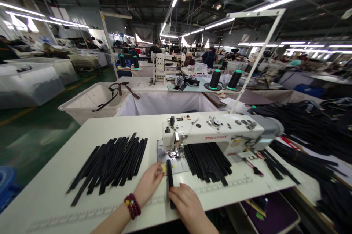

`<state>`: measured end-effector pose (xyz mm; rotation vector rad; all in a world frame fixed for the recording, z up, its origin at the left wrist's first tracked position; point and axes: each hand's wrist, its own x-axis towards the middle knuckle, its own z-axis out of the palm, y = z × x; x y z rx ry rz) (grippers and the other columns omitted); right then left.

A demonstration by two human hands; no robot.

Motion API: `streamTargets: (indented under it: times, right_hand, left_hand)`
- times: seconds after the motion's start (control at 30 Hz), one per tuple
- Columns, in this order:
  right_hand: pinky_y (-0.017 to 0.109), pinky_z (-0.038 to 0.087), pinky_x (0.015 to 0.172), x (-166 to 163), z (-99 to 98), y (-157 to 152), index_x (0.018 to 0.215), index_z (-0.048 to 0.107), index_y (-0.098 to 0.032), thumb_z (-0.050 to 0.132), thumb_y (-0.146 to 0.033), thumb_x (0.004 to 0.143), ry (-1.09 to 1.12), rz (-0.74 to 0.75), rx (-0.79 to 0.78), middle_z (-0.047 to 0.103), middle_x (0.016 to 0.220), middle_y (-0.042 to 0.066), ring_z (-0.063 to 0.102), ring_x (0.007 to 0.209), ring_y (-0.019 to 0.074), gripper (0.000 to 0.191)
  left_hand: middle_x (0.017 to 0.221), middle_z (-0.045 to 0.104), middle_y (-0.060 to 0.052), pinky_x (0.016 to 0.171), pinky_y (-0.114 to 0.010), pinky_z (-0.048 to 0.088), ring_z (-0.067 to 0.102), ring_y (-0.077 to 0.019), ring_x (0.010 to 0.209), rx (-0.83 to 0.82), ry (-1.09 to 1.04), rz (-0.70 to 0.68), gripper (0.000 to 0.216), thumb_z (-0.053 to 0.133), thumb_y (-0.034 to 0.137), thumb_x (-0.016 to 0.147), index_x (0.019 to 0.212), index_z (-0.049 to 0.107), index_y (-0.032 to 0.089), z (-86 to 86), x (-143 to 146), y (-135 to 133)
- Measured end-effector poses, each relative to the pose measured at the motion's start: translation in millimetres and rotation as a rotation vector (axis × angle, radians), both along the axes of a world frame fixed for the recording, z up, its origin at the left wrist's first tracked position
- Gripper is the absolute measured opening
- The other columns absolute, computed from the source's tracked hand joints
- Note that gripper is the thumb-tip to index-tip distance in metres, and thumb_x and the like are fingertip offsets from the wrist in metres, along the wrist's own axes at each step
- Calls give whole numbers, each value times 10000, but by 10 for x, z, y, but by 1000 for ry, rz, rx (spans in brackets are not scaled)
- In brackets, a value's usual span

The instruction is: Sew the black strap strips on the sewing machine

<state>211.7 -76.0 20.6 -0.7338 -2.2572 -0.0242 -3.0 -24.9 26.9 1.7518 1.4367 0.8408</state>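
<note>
Fingers (158, 170) of the left hand (148, 184) are bent and press down on the table just left of a black strip (170, 182). They hold nothing; the tips sit right by the strip near a small yellow mark. Fingers (176, 192) of the right hand (185, 201) lie flat and close together, and they touch the near end of the same strip, pushing on it from the right side. The strip lies straight on the white table (55, 190), and its far end points up under the needle part of the white sewing machine (214, 131). A red bead bracelet (132, 206) is on the left wrist. A pile of black strips (112, 162) lies spread out to the left of the hands. Another pile of black strips (209, 162) sits to the right, partly under the arm of the machine. A few more strips (275, 166) lie farther right on the table. Beyond the table edge on the right is a big heap of dark pieces (310, 127). Behind the machine stands a white cloth bin (165, 104), and past it two black thread cones (225, 79) with green bottoms stand side by side. A person (209, 57) is at work far back in the big room.
</note>
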Motion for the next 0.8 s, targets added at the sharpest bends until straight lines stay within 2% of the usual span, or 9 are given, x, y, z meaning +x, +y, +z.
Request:
streamTargets:
  times: [0.07,0.1,0.17,0.27,0.4,0.57,0.8]
  right_hand:
    - [372,530,993,65,-57,42,1204,624,-152,358,-95,1004,9,-30,-5,726,1083,108,685,998,189,338]
    - [367,527,997,82,-86,60,1190,630,-164,376,-108,1004,9,-30,-18,731,1069,97,692,976,182,320]
    - [361,507,1023,85,-133,87,1174,634,-179,405,-123,1001,1,-14,-49,738,1055,78,697,954,170,293]
    - [351,479,1058,53,-177,119,1187,627,-189,421,-122,989,-25,24,-67,744,1060,64,696,958,159,294]
    - [363,476,1062,35,-219,164,1222,615,-216,437,-128,964,-43,19,-80,747,1087,59,689,1000,168,326]
    - [403,442,1097,47,-226,182,1225,616,-185,487,-118,918,-46,-18,-114,733,1150,72,662,1096,198,339]
    - [431,404,1118,12,-205,156,1236,604,-203,560,-91,861,-59,-75,-163,721,1190,60,648,1116,204,394]
  left_hand:
    - [1273,663,-150,1023,-507,483,615,-303,1154,233,250,-89,380,532,282,906,1265,601,180,-45,-74,73]
    - [1371,616,-147,1076,-532,444,566,-313,1243,308,363,-152,401,541,246,903,1296,596,188,-57,-101,100]
    - [1465,549,-136,1110,-570,414,518,-318,1315,383,536,-254,448,558,213,905,1353,567,191,-74,-123,137]
    - [1483,530,-141,1113,-610,403,506,-319,1337,416,672,-309,462,558,208,921,1381,546,172,-99,-104,163]
    - [1476,540,-133,1122,-602,399,507,-301,1343,434,709,-343,447,543,211,937,1382,546,174,-123,-88,182]
    - [1487,527,-139,1129,-595,389,498,-300,1351,427,714,-334,476,556,199,917,1390,533,154,-146,-86,236]
    - [1465,553,-132,1131,-598,375,513,-295,1335,428,693,-331,456,559,208,918,1373,550,173,-153,-84,306]
